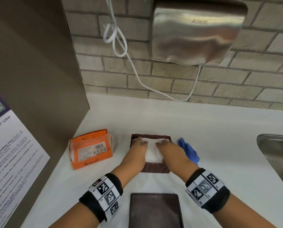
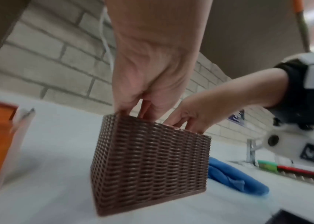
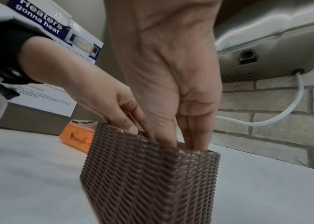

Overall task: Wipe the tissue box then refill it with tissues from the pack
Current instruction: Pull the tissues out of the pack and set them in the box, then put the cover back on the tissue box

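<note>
The brown woven tissue box (image 1: 154,168) (image 2: 152,163) (image 3: 152,181) stands open-topped on the white counter (image 1: 219,129), with a white stack of tissues (image 1: 152,152) inside. My left hand (image 1: 137,144) (image 2: 143,109) reaches down into the box's left side and my right hand (image 1: 166,144) (image 3: 183,136) into its right side. Their straight fingers press on the stack, and the fingertips are hidden behind the walls. The orange tissue pack (image 1: 90,148) (image 3: 77,137) lies torn open to the left. A blue cloth (image 1: 188,150) (image 2: 232,178) lies crumpled just right of the box.
The box's dark brown lid (image 1: 154,209) lies flat near the counter's front edge. A steel sink (image 1: 277,155) is at the right. A hand dryer (image 1: 196,33) and its white cable (image 1: 137,74) hang on the brick wall. A brown panel with a notice (image 1: 11,153) closes the left.
</note>
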